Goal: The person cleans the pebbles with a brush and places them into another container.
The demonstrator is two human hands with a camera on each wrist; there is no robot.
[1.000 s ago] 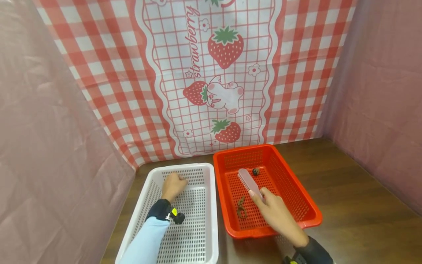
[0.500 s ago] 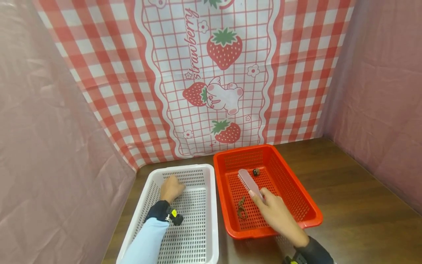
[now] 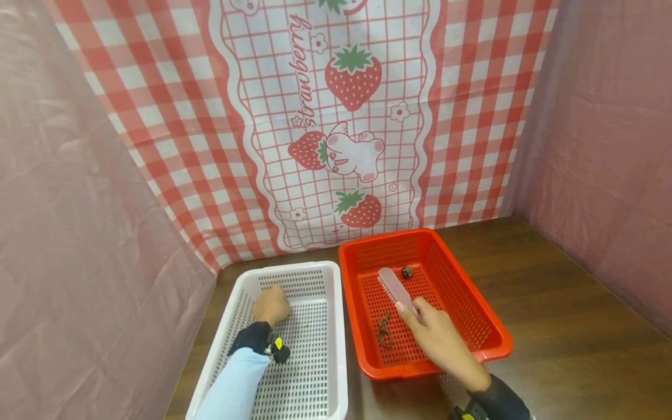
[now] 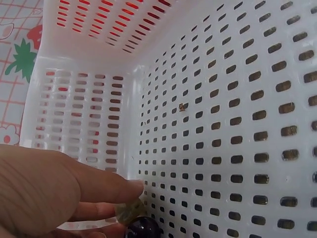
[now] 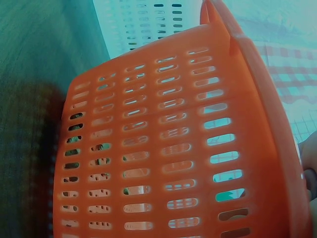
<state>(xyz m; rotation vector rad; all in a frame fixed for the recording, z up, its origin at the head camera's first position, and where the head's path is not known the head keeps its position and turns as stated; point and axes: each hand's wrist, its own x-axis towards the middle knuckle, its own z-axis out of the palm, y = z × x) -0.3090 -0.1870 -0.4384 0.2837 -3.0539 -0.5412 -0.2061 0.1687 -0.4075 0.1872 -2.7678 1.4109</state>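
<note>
In the head view my left hand is down inside the white basket, near its far left corner. The left wrist view shows its thumb and fingers pinching a small thing with an olive part and a dark glossy round part; the hand hides some of it. My right hand grips a pink hairbrush by its handle, over the red basket. The brush's bristles face left. Only the outside of the red basket's wall fills the right wrist view.
A small dark and tan round thing and a brown looped thing lie in the red basket. Both baskets stand side by side on a wooden table. A strawberry-print cloth hangs behind, with pink cloth at both sides.
My left hand has shifted slightly left and toward me within the white basket. The right hand and the hairbrush stay where they were.
</note>
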